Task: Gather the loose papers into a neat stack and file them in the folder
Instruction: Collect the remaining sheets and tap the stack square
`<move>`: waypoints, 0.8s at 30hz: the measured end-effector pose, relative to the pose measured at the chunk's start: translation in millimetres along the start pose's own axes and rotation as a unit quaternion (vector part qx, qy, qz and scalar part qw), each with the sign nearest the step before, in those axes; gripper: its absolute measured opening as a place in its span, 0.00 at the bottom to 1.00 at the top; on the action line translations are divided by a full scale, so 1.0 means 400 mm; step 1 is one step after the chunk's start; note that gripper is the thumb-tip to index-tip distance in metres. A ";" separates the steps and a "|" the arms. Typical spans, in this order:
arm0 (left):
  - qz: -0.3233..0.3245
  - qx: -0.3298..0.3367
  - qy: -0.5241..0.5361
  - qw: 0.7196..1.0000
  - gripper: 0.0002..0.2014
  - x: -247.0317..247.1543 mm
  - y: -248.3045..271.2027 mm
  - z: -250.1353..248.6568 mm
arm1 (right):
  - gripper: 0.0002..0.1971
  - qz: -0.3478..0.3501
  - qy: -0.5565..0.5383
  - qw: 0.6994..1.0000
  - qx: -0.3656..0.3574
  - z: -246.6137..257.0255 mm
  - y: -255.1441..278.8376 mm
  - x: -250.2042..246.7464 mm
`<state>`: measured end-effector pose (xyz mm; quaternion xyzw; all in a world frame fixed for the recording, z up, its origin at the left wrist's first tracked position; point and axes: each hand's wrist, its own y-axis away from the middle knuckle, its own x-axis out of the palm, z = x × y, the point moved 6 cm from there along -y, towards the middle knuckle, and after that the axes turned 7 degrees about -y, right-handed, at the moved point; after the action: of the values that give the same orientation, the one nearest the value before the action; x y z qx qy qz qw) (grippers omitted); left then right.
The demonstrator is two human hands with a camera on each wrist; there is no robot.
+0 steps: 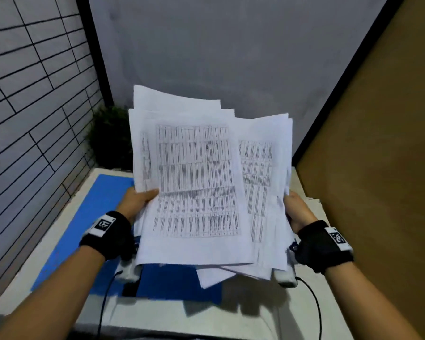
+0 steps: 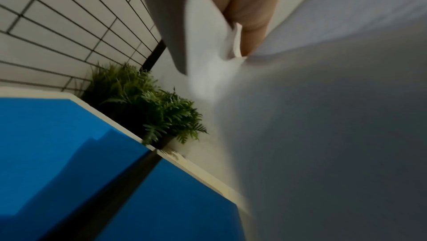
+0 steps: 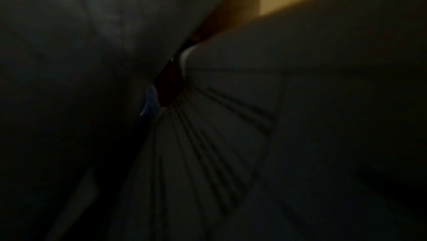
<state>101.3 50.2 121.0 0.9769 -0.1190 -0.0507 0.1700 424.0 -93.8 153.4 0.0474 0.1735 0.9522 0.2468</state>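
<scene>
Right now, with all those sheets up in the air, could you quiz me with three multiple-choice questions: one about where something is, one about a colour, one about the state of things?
1. Where is the plant?
A. At the far left corner of the table
B. On the folder
C. In the right hand

2. What colour is the folder lying open on the table?
A. Red
B. Blue
C. Green

3. How do the papers lie?
A. Squared into a neat stack
B. Filed in the folder
C. Fanned unevenly, gripped at both sides

Answers:
1 A: the plant stands by the table corner.
2 B: the folder is blue.
3 C: the left hand and right hand hold the papers, edges staggered.
</scene>
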 end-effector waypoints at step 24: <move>0.010 0.084 0.066 0.994 0.21 0.113 -0.025 -0.014 | 0.15 0.018 -0.069 0.990 -0.125 0.042 0.016 0.092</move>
<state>147.9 49.9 120.3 0.9877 -0.1211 0.0256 0.0958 391.8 -76.0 171.8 0.0855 0.0348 0.9652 0.2449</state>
